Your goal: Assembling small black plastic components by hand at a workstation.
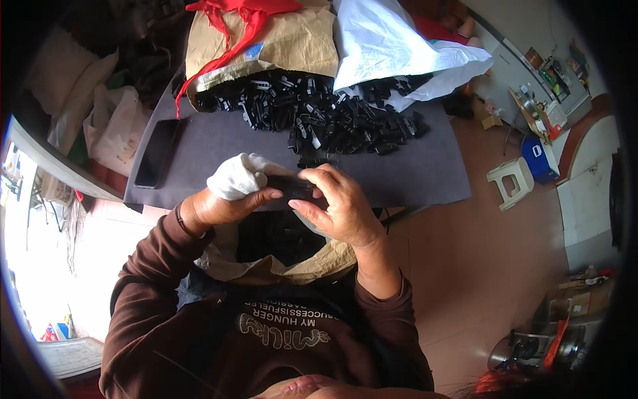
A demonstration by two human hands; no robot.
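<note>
A dark, elongated black plastic piece (292, 186) is held between my two hands above the near edge of the table. My left hand (232, 189), partly covered in white cloth like a glove, closes on its left end with the bare thumb along the near side. The thumb and fingers of my right hand (340, 207) pinch its right end. Just beyond lies a heap of small black plastic pieces (332, 116), clip-like in shape, spread from two sacks. Below my hands, an open brown sack (339, 256) at my lap contains more black pieces. Fingers partly hide the held piece.
On the grey-covered table (212, 149), a black phone (157, 154) lies at left. A brown paper sack (299, 40) with red cloth (246, 33) and a white sack (385, 50) occupy the far side. A pale stool (510, 185) and blue container (539, 161) stand right.
</note>
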